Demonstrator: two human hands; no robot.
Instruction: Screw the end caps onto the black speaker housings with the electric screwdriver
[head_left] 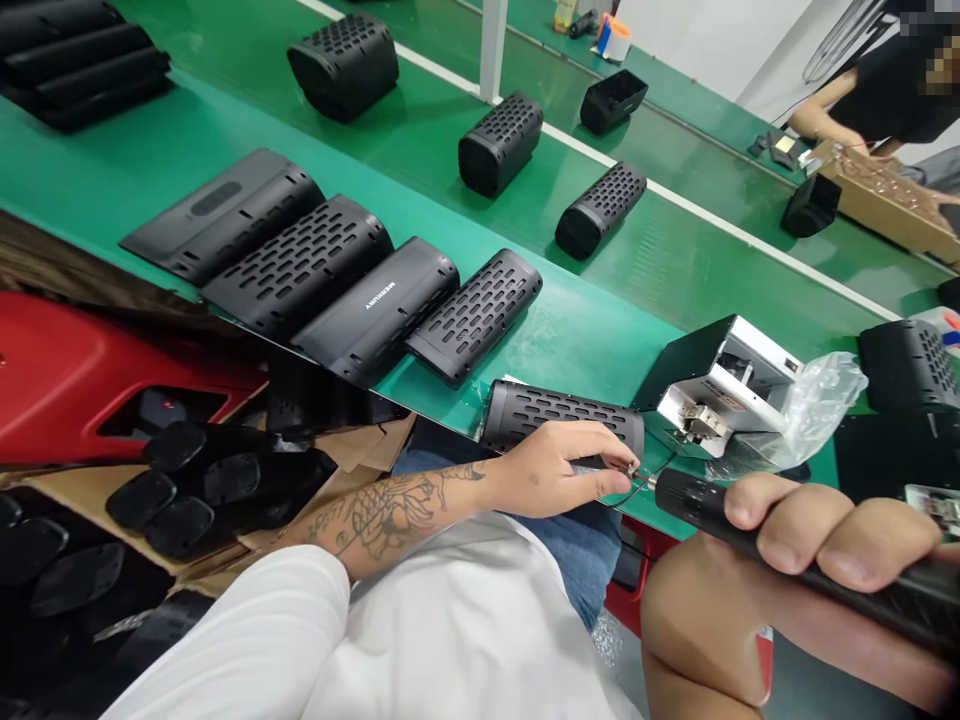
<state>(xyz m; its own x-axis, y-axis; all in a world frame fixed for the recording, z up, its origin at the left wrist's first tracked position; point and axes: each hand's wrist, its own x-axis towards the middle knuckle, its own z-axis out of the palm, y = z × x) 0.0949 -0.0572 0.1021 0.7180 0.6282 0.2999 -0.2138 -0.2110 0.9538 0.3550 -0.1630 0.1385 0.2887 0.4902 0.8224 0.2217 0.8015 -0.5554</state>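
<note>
In the head view my right hand [832,530] is wrapped round a black electric screwdriver [697,500], its bit pointing left. My left hand [570,465] is closed in a pinch at the tip of the bit. Something small and dark sits between its thumb and forefinger, too small to name. Just behind the left hand, a black perforated speaker housing [555,405] lies at the edge of the green bench, partly covered by that hand. A silver and black screw feeder [724,385] stands beyond the screwdriver.
Several black housings [375,305] lie in a row along the green bench [577,300]; more stand on the green conveyor belt [435,130]. A clear plastic bag [825,400] touches the feeder. Below left are a red plastic stool [67,380] and a cardboard box of black parts. A co-worker handles a tray [885,205].
</note>
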